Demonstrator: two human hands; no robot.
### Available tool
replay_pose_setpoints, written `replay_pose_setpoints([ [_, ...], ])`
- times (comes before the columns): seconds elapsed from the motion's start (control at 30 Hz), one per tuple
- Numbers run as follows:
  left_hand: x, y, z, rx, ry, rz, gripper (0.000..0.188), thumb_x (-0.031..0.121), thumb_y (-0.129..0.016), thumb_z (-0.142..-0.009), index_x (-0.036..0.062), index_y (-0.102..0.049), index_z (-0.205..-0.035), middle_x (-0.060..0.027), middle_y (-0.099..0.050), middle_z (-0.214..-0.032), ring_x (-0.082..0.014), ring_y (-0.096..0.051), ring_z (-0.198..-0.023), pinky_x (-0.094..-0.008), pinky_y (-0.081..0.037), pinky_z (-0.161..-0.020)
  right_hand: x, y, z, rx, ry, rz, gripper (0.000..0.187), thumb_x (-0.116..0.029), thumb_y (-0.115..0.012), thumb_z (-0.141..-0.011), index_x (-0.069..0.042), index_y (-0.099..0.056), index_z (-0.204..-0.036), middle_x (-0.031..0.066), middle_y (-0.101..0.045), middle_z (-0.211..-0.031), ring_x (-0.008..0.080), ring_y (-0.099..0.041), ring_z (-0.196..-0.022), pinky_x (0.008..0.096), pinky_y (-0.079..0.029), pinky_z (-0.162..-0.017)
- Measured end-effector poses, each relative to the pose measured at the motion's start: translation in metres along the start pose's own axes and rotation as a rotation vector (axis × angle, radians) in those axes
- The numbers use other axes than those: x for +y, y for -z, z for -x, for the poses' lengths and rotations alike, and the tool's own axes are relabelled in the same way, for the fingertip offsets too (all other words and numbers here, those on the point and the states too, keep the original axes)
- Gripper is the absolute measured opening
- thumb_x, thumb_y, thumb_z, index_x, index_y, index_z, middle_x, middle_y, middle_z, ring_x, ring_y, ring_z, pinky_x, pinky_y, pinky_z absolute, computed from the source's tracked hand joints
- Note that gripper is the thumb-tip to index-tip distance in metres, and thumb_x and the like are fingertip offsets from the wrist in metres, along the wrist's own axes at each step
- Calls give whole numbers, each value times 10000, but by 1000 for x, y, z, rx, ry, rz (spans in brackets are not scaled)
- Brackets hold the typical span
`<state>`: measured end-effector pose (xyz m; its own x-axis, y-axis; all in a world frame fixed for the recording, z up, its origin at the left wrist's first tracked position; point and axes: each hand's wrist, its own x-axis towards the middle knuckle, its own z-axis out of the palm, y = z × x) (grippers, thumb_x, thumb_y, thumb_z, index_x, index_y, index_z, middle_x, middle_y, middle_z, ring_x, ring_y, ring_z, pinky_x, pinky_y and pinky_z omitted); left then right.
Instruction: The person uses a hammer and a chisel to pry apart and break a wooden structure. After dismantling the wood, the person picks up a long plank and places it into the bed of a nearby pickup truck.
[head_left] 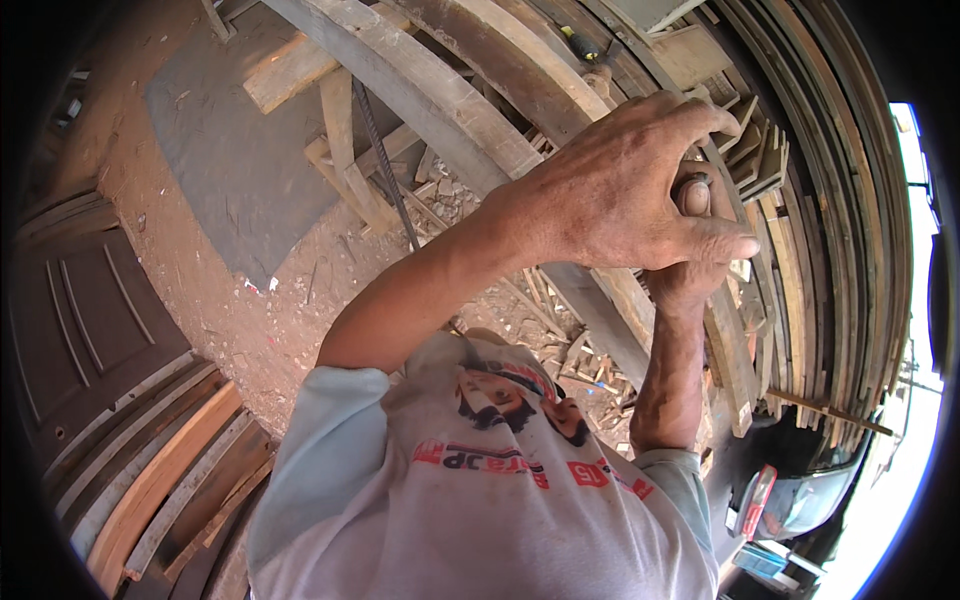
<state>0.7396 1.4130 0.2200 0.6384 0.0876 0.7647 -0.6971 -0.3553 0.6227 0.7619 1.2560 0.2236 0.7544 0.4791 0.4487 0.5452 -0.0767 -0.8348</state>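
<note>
My left hand (625, 185) reaches across to the right above the timbers. Its fingers and thumb curve apart in a C shape, and I see nothing gripped between them. Within that curve shows the thumb (694, 198) of my right hand (690, 282), which is mostly hidden behind the left. The right hand looks closed, with a small dark edge beside its thumb tip; what it holds, if anything, I cannot make out. Beneath both hands run long, thick wooden beams (400, 75). A tool with a black and yellow handle (580, 43) lies on the wood beyond them.
Long planks (840, 200) are stacked along the right. Wood offcuts and chips litter the dirt floor (290, 330). A grey sheet (220, 150) covers ground at far left. A panelled door (85, 320) and more boards (160, 480) lie at left. A vehicle (810, 490) stands lower right.
</note>
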Motion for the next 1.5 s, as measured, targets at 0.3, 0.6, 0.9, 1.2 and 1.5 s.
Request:
replay_pose_setpoints([
  [0.3,-17,-3,-15,-131,211,396,355,289,-835,-791,-1,-753,-978,-156,-754,-859,-211,-750,-783,-337,-617,-716,8,-8,-16,75,-117,152,494,-197,-660,-1005,127,-523,-1353,164,-641,-1207,169,-642,-1070,304,-549,-868],
  [0.6,-62,10,-12,2,372,400,401,409,-747,-953,22,-719,-1054,-125,-730,-789,-207,-730,-775,-347,-601,-695,21,-44,-61,20,-87,291,397,-305,-589,-1073,68,-597,-1206,85,-651,-1002,126,-613,-902,312,-520,-725],
  [0.9,-23,-23,-11,-198,96,454,613,586,-622,-985,65,-674,-1305,-155,-754,-1026,-293,-748,-975,-404,-605,-831,0,17,2,225,4,195,419,-378,-582,-1089,36,-646,-1075,25,-629,-934,94,-551,-820,253,-452,-713],
  [1.2,-41,-18,-27,-711,154,576,521,417,-624,-1041,86,-580,-1441,-139,-758,-1075,-254,-756,-993,-385,-613,-860,-31,-12,29,605,-40,-25,429,-232,-480,-1108,137,-552,-1315,252,-676,-1173,298,-705,-1094,397,-621,-946],
  [1.5,-66,-23,-38,-877,-6,600,557,158,-698,-975,136,-522,-1503,-193,-738,-1164,-351,-741,-1032,-423,-597,-913,-28,-58,33,881,-33,222,458,-231,-476,-1088,147,-510,-1344,294,-611,-1295,344,-666,-1181,433,-601,-978],
])
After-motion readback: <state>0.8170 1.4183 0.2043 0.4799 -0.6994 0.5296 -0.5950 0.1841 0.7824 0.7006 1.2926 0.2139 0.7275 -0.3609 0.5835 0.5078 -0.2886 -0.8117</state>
